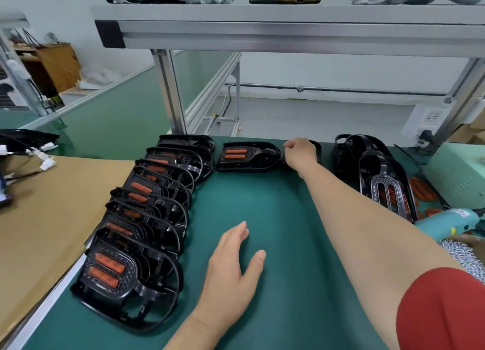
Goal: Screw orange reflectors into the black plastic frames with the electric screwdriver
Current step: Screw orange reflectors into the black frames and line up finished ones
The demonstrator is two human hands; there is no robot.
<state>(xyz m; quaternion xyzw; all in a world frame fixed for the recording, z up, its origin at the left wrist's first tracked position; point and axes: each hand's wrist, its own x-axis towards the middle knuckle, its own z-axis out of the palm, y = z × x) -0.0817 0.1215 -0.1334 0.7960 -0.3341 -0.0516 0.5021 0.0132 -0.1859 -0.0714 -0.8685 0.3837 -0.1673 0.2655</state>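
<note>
Judging by the row of fitted black frames [147,218] along the left: parking a finished frame [246,156] far centre, right hand [299,152] curling round its end, left hand [231,268] hovering spread near. Next, probably fetching a bare frame [351,152] far right, orange reflectors [422,189], electric screwdriver [446,219].

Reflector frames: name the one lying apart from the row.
The lone frame at the far edge, which the right hand grips; the others overlap in a row.
</note>
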